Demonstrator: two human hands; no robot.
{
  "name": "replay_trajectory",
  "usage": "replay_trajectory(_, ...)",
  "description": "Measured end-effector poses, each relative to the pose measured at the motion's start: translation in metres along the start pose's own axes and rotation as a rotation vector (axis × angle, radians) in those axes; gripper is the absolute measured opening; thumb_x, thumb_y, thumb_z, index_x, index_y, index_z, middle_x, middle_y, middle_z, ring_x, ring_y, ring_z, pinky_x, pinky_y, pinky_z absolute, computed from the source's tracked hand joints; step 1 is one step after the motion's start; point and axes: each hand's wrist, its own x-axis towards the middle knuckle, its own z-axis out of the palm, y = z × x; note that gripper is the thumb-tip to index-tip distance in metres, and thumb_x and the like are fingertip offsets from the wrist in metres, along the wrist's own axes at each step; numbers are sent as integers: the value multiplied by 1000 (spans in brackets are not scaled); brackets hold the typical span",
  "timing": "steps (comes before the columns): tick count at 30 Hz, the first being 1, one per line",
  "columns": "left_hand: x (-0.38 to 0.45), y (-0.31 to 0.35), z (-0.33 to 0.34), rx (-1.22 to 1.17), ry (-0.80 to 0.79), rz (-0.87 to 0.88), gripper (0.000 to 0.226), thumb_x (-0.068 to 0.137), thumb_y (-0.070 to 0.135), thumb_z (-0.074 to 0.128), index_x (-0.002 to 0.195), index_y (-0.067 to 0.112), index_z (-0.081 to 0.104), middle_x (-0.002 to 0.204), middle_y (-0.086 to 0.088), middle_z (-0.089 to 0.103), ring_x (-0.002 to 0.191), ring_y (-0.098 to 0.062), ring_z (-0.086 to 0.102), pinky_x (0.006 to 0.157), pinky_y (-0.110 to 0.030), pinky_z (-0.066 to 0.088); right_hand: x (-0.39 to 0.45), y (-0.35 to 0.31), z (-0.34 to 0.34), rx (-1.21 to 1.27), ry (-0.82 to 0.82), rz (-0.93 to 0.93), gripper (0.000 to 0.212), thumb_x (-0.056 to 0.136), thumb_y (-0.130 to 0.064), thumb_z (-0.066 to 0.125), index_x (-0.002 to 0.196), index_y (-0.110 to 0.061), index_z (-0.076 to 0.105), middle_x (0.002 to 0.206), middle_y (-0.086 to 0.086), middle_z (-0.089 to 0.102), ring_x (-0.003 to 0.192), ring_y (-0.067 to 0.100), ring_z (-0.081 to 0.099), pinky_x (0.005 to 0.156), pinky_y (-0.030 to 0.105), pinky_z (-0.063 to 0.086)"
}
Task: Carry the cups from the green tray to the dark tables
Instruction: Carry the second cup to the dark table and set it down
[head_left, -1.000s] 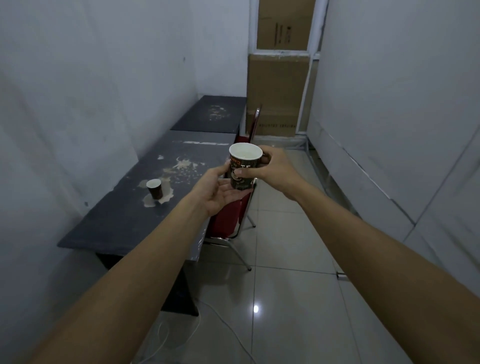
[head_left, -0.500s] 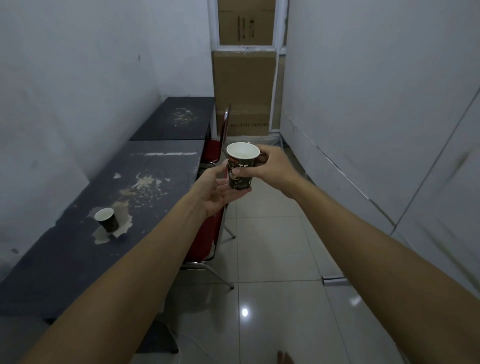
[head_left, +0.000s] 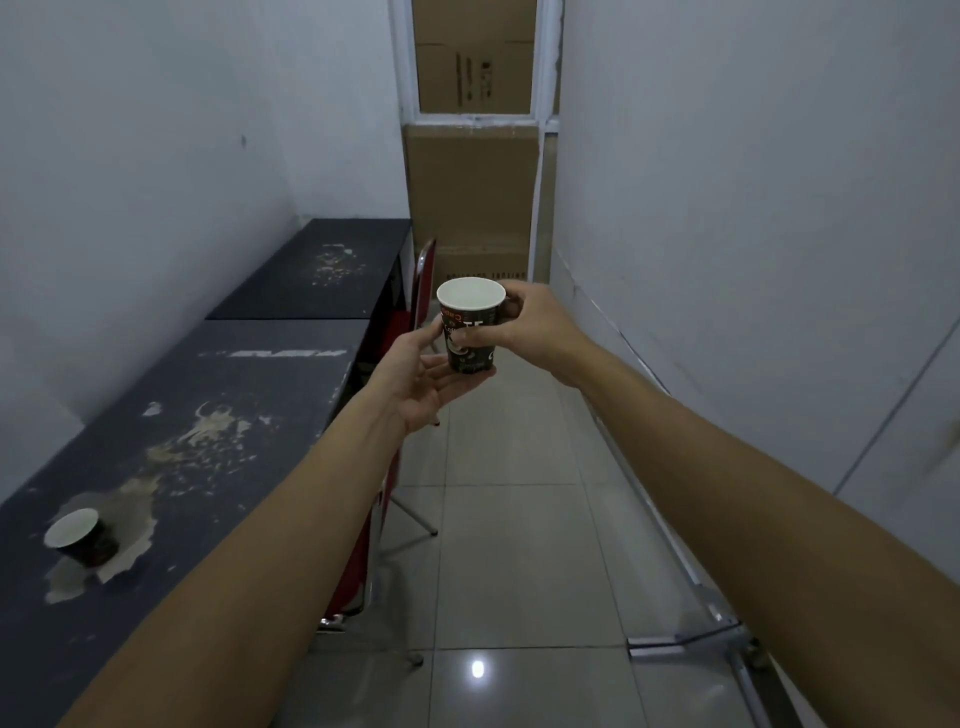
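Above the tiled aisle beside the dark tables (head_left: 244, 395), the right hand (head_left: 524, 327) pinches the light, crushable paper cup (head_left: 470, 327) mid-wall while the half-open left hand (head_left: 421, 379) cradles its firmer base.

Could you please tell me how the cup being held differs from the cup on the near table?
The held cup is in the air over the floor, gripped by the right hand and supported underneath by the left hand; the table cup stands untouched on the near table, on a pale stain. The held cup's print shows clearly; the table cup's is dim. Both are dark paper cups, white inside.
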Motion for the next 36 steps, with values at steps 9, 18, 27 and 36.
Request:
replay_trajectory(9, 101, 32, 27, -18, 37, 39, 65, 95, 34, 68, 133, -15, 49, 119, -34, 67, 100, -43, 74, 75, -45, 65, 95, 37, -36, 37, -35, -25, 64, 67, -23, 96, 123, -10, 69, 114, 2, 75, 107, 12, 69, 86, 25, 59)
replay_trajectory(18, 213, 80, 6, -77, 150, 83, 60, 94, 32, 69, 132, -10, 50, 124, -34, 65, 104, -45, 72, 78, -49, 64, 228, 91, -22, 66, -142, -65, 59, 66, -21, 96, 118, -11, 72, 109, 1, 77, 100, 9, 71, 76, 17, 57)
replay_trajectory(27, 299, 141, -19, -98, 258, 176, 50, 99, 35, 63, 123, -8, 56, 121, -31, 64, 103, -44, 72, 84, -49, 63, 363, 117, 15, 72, -222, -161, 60, 60, -25, 99, 113, -10, 75, 105, 3, 78, 101, 16, 74, 92, 44, 61)
replay_trajectory(36, 349, 182, -58, -137, 364, 310, 47, 98, 36, 63, 132, 3, 59, 136, -25, 59, 115, -42, 67, 93, -53, 59, 457, 138, 63, 177, -420, -211, 59, 61, -22, 98, 115, -13, 75, 103, -2, 79, 99, 9, 74, 86, 27, 60)
